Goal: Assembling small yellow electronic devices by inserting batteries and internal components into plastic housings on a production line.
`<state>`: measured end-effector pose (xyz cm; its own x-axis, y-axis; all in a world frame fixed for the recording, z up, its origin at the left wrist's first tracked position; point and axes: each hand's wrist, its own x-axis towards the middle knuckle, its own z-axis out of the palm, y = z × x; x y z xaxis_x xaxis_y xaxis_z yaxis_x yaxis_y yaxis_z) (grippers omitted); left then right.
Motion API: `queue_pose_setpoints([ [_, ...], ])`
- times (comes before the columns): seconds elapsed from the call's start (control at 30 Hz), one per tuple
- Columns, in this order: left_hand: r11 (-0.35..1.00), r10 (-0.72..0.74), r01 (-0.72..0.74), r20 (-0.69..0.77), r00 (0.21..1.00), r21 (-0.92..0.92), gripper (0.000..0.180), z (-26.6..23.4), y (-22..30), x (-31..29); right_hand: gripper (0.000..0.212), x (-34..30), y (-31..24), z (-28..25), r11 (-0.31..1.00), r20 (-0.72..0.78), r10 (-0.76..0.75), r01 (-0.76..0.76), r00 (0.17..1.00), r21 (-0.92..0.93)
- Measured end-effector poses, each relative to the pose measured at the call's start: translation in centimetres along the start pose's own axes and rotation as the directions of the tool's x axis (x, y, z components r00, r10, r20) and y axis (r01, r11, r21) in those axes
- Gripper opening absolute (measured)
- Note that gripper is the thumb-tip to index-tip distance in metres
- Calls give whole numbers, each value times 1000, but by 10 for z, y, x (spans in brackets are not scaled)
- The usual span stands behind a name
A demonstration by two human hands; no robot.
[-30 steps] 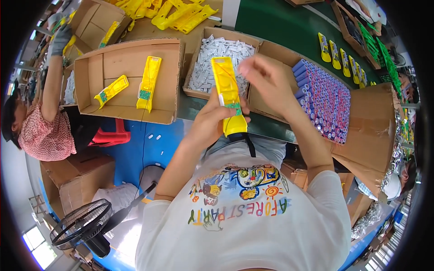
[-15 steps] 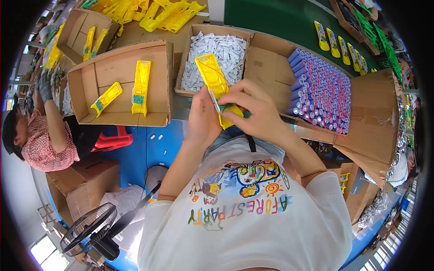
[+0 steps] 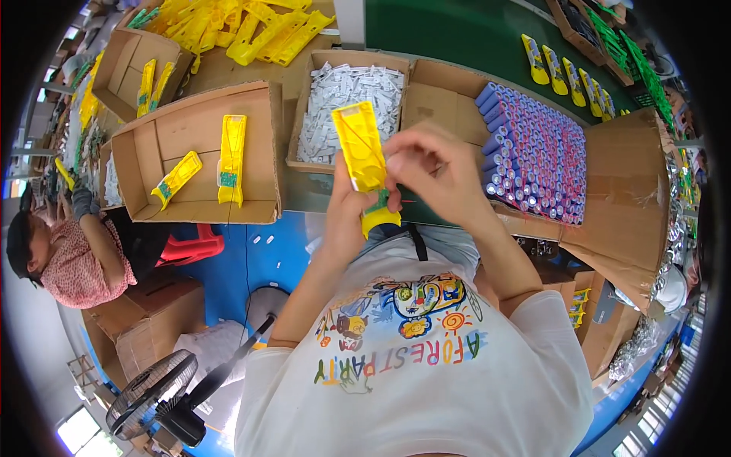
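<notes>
A long yellow plastic housing [image 3: 358, 145] stands tilted in front of my chest, with my left hand [image 3: 346, 213] wrapped round its lower half. A small green circuit board [image 3: 378, 199] sits in the housing near its lower end, and a thin dark wire runs across its upper part. My right hand [image 3: 442, 171] is just right of the housing, slightly blurred. Its thumb and fingertips are pinched together; anything between them is too small to make out. Beyond the housing, small white plastic parts [image 3: 350, 99] fill a cardboard box.
An open cardboard box [image 3: 199, 215] on the left holds two yellow housings [image 3: 232, 156]. Purple cylindrical cells [image 3: 533, 156] stand packed at right. More yellow housings [image 3: 282, 34] are piled at the back. A fan [image 3: 156, 392] stands lower left, near a seated co-worker [image 3: 72, 255].
My right hand has moved off the circuit board, outward to the right and slightly up. The housing is more upright. The co-worker's gloved hands now hold a yellow piece.
</notes>
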<state>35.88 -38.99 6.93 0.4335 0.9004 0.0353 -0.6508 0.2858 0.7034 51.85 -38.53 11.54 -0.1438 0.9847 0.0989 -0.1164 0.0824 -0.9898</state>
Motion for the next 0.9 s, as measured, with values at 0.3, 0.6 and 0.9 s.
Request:
queue_pose_setpoints([
  [0.3,911,-42,140,-252,967,387,38,33,2,3,13,-26,15,2,438,144,-596,470,790,-767],
  [0.6,954,-173,176,-33,984,244,32,30,-8,3,23,-13,3,-141,0,161,-15,161,987,-987],
  [0.9,954,-263,256,29,964,156,40,29,-27,-1,38,-21,-38,-44,76,652,-389,729,650,-681],
])
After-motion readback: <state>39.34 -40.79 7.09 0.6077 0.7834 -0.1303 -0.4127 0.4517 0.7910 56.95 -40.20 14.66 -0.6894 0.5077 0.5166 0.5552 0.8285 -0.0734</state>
